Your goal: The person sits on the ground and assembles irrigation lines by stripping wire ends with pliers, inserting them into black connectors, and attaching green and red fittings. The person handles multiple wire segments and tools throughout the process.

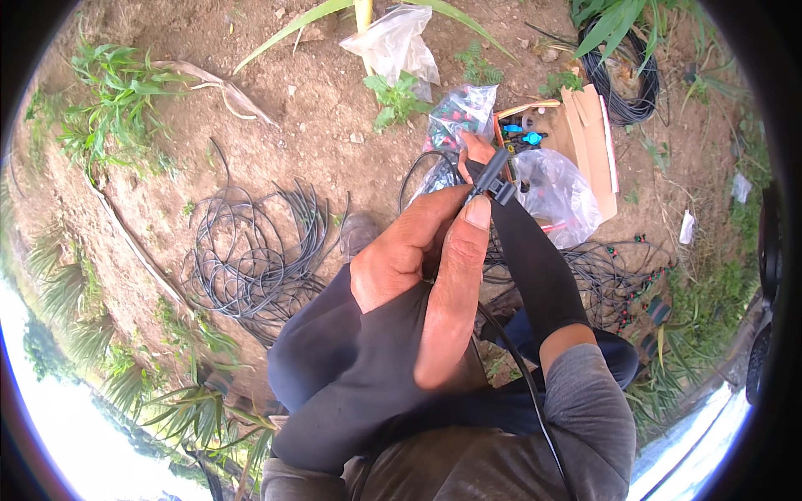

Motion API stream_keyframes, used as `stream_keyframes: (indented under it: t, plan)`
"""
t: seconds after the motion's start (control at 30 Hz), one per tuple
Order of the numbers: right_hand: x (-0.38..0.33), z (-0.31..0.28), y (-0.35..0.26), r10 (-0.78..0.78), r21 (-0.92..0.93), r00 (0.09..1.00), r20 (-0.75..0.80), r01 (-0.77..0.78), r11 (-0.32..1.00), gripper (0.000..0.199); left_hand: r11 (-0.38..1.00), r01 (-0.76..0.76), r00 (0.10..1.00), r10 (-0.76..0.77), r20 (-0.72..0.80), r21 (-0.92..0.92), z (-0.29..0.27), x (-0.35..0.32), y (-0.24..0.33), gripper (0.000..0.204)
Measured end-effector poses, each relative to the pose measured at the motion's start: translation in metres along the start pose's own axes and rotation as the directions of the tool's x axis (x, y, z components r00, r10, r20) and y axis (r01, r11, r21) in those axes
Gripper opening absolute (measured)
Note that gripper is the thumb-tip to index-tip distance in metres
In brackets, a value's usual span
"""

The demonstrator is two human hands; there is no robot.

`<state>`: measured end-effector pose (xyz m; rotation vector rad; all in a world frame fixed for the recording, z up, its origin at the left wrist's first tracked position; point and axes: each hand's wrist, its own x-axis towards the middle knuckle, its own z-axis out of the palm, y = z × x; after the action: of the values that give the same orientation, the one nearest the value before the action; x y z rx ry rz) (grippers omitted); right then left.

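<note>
**Small black fitting on thin black tubing, held in both hands over bare soil**

Item: black plastic fitting [494, 179], short and angular, at the centre of the view, raised above the ground. A thin black tube [522, 376] runs from it toward the near edge, down past the person's body.

Left hand [422, 259]: bare, in a dark sleeve, fingers and thumb closed around the fitting's near end and the tube.

Right hand [478, 150]: mostly hidden behind the fitting, in a long black sleeve; fingertips pinch the fitting's far end.

Ground, far right: open cardboard box [589, 134] holding small black, blue and red parts. Clear plastic bag of parts [560, 196] just near of the box; a second bag of parts [459, 113] to the box's left.

Far centre: crumpled empty clear bag [397, 42] beside a green weed [397, 100].

Left: loose tangle of black tubing [251, 259] on the soil.

Far right corner: neat coil of black tubing [631, 83] among leaves.

Right, near: pile of tubing with fitted emitters [618, 275].
</note>
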<state>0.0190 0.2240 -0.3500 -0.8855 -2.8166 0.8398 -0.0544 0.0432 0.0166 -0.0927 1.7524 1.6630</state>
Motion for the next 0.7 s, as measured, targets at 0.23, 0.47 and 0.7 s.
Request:
stream_keyframes:
  t: [0.23,0.47,0.7]
  plan:
    - [-0.022,-0.014,0.006,0.327,0.614,0.943,-0.066,-0.22,0.758,0.03,0.996,-0.041,0.999,0.039,-0.024,-0.077,0.002,-0.002,-0.002,0.027]
    - [-0.052,-0.048,0.008,0.527,0.822,0.787,-0.322,-0.043,0.567,0.019,0.99,-0.13,0.991,0.132,0.021,-0.058,0.002,-0.003,-0.012,0.025]
    - [-0.123,-0.156,-0.056,0.493,1.0,0.87,0.028,-0.027,-0.011,0.009,0.997,-0.078,0.968,0.079,0.237,-0.014,0.002,-0.009,-0.011,0.025]
